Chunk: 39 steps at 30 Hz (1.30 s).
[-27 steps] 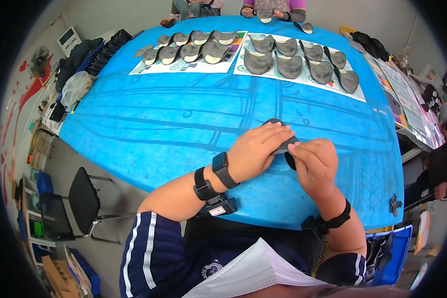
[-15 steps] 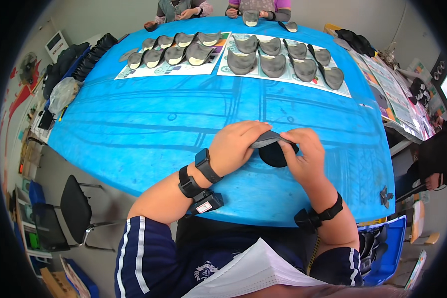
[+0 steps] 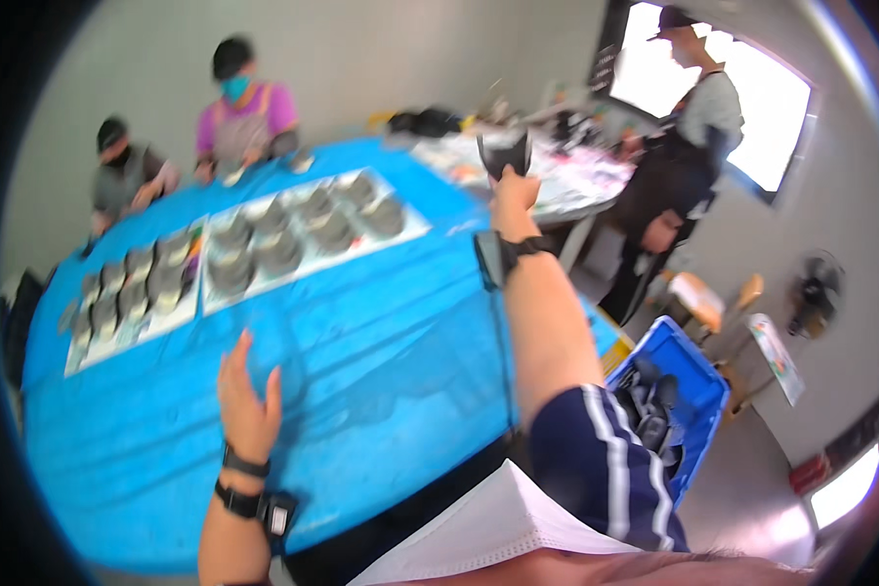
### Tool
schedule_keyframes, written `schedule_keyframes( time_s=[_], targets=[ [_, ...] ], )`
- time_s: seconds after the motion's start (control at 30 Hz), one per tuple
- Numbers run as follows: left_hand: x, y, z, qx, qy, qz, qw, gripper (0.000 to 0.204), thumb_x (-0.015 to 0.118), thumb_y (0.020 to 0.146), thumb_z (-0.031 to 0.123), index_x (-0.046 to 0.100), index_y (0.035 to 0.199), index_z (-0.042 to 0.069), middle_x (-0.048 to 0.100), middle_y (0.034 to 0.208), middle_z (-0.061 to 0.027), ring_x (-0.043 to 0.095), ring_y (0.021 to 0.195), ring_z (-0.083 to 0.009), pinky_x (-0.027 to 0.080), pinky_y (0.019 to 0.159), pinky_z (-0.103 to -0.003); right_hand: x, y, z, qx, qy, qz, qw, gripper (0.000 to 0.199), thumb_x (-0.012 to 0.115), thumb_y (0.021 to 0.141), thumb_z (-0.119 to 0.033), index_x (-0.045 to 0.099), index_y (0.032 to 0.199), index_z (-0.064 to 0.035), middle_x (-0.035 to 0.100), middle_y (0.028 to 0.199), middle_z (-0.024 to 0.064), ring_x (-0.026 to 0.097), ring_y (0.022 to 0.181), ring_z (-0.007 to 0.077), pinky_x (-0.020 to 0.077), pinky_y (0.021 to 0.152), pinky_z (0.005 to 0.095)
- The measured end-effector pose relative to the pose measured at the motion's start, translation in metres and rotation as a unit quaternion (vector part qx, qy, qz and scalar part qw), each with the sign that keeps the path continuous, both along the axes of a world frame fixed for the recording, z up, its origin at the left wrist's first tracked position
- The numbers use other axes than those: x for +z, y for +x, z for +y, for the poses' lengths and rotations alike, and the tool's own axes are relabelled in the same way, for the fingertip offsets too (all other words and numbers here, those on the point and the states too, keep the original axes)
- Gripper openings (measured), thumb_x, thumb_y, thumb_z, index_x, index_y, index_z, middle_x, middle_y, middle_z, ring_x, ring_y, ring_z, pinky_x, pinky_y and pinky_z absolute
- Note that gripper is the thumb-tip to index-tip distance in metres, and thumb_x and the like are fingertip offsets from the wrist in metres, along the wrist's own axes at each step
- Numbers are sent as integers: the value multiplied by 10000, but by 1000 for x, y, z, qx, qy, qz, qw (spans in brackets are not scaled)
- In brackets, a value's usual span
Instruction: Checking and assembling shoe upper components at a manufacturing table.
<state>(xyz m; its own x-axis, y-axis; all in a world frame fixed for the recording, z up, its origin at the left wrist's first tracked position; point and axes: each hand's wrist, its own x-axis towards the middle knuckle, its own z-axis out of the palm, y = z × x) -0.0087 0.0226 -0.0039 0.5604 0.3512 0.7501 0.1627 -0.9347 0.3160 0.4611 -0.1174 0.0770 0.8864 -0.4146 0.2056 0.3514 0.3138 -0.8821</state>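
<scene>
My right hand (image 3: pixel 518 190) is stretched far out toward the table's right corner, its fingers closed on a dark, curved, cup-shaped pad (image 3: pixel 506 154) held up by its lower part. Apart from it, my left hand (image 3: pixel 247 405) hangs over the near left of the blue-covered table (image 3: pixel 381 361), fingers spread and nothing in them. Beyond the left hand, several similar grey curved pads (image 3: pixel 278 254) with pale patches lie in rows on two printed sheets (image 3: pixel 293 283). Motion blurs the picture, so fine detail of the held pad cannot be made out.
A side table (image 3: pixel 566 200) strewn with papers and dark items adjoins the right corner. One person (image 3: pixel 698 117) stands beside it; two others (image 3: pixel 244 127) work at the far edge. A blue bin (image 3: pixel 689 430) of dark pads stands at my right, near stools (image 3: pixel 695 298).
My view has swung to the right. The hands have parted: my left let go of the pad and opened, while my right carried it outward, far and right.
</scene>
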Motion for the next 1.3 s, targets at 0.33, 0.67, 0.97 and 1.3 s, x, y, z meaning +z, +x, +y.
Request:
schedule_keyframes(
  time_s=[0.33, 0.67, 0.97, 1.3],
  targets=[
    [-14, 13, 8, -64, -104, -43, 992, 592, 613, 784, 159, 348, 1287, -6, 415, 1261, -209, 400, 1164, -344, 282, 1007, -418, -23, -172, 33, 497, -176, -27, 850, 196, 632, 773, -77, 501, 902, -11, 562, 850, 100, 581, 742, 193, 509, 564, 310],
    [-8, 7, 11, -189, -289, -77, 935, 287, 674, 759, 110, 593, 1019, 19, 629, 928, -75, 588, 826, -133, 462, 728, -254, -60, -290, 21, 674, -263, -104, 683, 159, 637, 782, -161, 571, 834, -26, 556, 731, 6, 496, 663, 78, 401, 574, 223],
    [-20, 4, 7, -191, -379, 42, 904, 194, 670, 778, 118, 636, 931, 4, 646, 835, -50, 579, 764, -100, 459, 677, -231, -97, -280, 17, 715, -171, -71, 674, 141, 623, 806, -77, 574, 920, -10, 608, 870, 37, 538, 822, 86, 435, 747, 242],
    [-22, 12, 2, -195, -382, 53, 902, 214, 679, 769, 125, 641, 946, 12, 652, 862, -75, 601, 787, -126, 468, 694, -239, -101, -277, 14, 705, -163, -69, 686, 71, 651, 775, -21, 586, 806, -18, 615, 820, 44, 555, 741, 76, 447, 677, 205]
  ],
)
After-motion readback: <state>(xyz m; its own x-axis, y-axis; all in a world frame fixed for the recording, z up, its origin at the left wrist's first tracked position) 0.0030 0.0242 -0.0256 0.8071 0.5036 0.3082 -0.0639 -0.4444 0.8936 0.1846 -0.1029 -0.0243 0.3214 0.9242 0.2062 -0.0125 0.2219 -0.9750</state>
